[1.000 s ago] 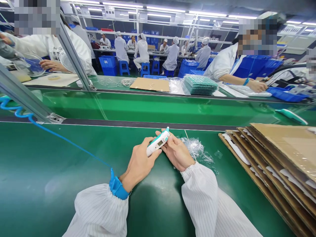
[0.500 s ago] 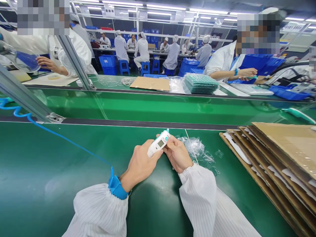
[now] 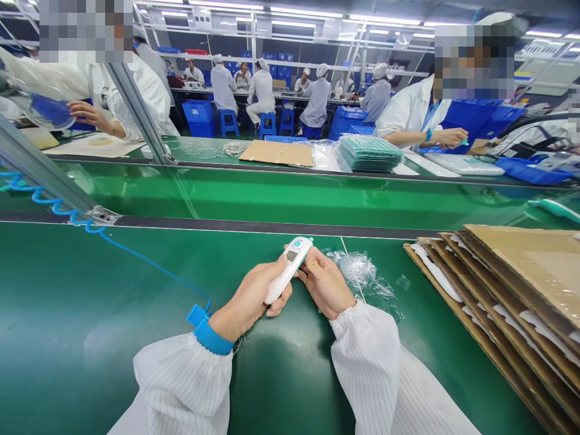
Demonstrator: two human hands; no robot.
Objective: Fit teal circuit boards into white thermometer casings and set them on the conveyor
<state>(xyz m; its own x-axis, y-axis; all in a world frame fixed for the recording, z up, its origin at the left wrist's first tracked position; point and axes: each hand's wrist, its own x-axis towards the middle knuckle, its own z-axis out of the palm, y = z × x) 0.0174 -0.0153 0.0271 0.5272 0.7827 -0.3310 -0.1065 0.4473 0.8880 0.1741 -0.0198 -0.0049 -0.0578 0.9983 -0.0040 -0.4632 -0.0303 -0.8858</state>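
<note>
A white thermometer (image 3: 287,268) with a teal button and a small screen is held above the green bench (image 3: 90,338). My left hand (image 3: 247,297) grips its lower body, screen facing up. My right hand (image 3: 322,283) touches its upper end from the right side. A blue wrist strap (image 3: 205,330) with a coiled blue cord (image 3: 54,205) sits on my left wrist. Crumpled clear plastic (image 3: 362,272) lies on the bench just right of my right hand.
A fanned stack of cardboard sheets (image 3: 502,290) lies at the right. A green conveyor belt (image 3: 290,196) runs across beyond the bench. Across it are a brown cardboard sheet (image 3: 276,153), a stack of green boards (image 3: 368,153) and seated people in white coats.
My left hand has turned and slid down the thermometer, so the device now stands more upright with its screen facing me. My right hand stays at its upper end.
</note>
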